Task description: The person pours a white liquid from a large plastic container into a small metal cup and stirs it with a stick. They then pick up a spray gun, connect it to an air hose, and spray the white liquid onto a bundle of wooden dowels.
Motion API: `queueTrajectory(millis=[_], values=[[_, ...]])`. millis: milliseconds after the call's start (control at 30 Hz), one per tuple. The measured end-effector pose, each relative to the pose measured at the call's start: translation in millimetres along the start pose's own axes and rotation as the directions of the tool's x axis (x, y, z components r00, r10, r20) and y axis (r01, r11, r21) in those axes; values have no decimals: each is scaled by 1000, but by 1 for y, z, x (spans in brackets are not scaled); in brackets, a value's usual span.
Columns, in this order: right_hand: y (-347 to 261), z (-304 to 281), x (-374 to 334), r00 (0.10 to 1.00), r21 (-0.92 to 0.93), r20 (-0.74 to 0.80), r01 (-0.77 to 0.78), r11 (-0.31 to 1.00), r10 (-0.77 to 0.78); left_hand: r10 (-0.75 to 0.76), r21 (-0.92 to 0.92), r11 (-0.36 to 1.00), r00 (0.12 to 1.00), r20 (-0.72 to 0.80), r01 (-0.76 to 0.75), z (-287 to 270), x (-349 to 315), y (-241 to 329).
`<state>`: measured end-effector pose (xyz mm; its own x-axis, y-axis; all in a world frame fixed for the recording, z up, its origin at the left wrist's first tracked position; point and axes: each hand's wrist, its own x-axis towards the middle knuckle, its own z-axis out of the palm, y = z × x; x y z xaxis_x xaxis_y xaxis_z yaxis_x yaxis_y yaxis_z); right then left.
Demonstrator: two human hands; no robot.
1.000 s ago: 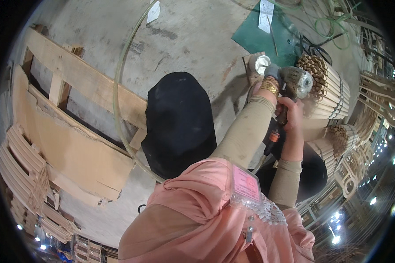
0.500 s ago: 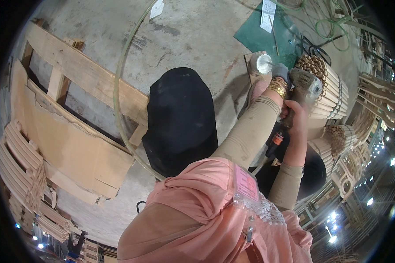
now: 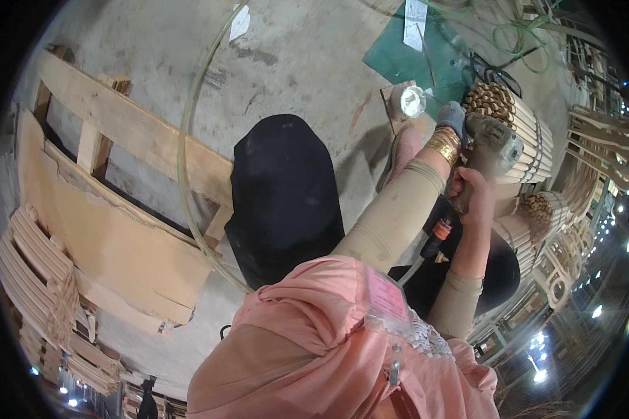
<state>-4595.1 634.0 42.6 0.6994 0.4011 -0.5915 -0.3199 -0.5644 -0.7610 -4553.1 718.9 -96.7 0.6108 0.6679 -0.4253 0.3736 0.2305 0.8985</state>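
Observation:
My right hand (image 3: pixel 476 188) is wrapped round the handle of a worn, metal-bodied air tool (image 3: pixel 495 143). Below the grip, the tool's hose fitting has an orange-red collar (image 3: pixel 442 229). My left hand (image 3: pixel 451 117), in a grey glove with gold bangles at the wrist, is closed right beside the tool's head. Its fingers are partly hidden, and something thin and pale extends from them toward a pot of white paste (image 3: pixel 412 102). That pot stands on a small piece of board. Just beyond both hands lies a strapped bundle of wooden sticks (image 3: pixel 531 133).
A green sheet (image 3: pixel 426 59) with a paper slip lies ahead. A clear hose (image 3: pixel 183 153) curves across the floor at left, over a wooden pallet (image 3: pixel 147 136) and cardboard (image 3: pixel 105 223). Curved wooden parts (image 3: pixel 31 272) are stacked far left, more chair parts (image 3: pixel 604 133) at right.
The air tool and right hand have shifted slightly lower relative to the stick bundle. My left hand stays near the tool's head. The whole view has shifted a little.

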Motion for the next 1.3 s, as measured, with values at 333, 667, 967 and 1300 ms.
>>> queueTrajectory(millis=[333,667,967,1300], values=[[-8,-9,-1,998,92,35,44,995,-48,153,72,985,987,39,-156,-39,-14,31],[-10,6,3,994,90,104,10,996,-19,-69,-581,802,987,145,142,-38,-4,6],[-20,2,4,992,76,94,73,994,-80,66,130,990,998,-20,-63,-38,7,26],[-22,-4,8,995,62,-22,95,994,-94,53,-127,992,974,220,-25,-100,94,-13]])
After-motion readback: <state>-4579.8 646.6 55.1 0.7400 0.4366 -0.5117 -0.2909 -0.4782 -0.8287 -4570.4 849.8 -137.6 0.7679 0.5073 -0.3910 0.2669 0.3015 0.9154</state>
